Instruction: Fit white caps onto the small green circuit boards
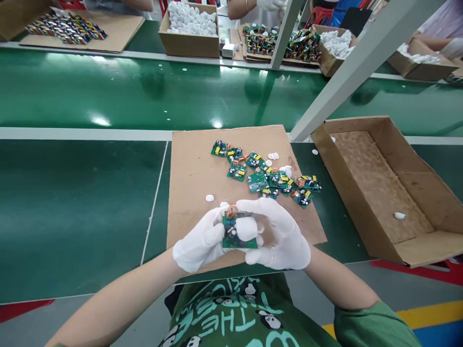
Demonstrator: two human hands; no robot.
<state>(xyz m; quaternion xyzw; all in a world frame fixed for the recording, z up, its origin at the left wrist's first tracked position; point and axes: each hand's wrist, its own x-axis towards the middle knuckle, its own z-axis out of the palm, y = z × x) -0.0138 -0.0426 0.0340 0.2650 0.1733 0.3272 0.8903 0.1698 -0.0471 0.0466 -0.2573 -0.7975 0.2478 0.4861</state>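
Both my hands wear white gloves and meet over the near edge of a cardboard sheet (195,178). Between them is a small green circuit board (237,236) with an orange coil on top. My left hand (198,241) grips its left side. My right hand (278,233) grips its right side and presses a white plastic piece (247,228) against the board. A pile of several more green circuit boards (267,176) lies further back on the sheet, with small white caps (273,155) beside it and one white cap (210,197) alone.
An open cardboard box (415,241) to my right holds one white piece (399,215). A grey slanted post (347,72) rises beyond the sheet. Across the green conveyor belt (108,91), boxes of white parts (190,29) and more boards stand by other people's gloved hands.
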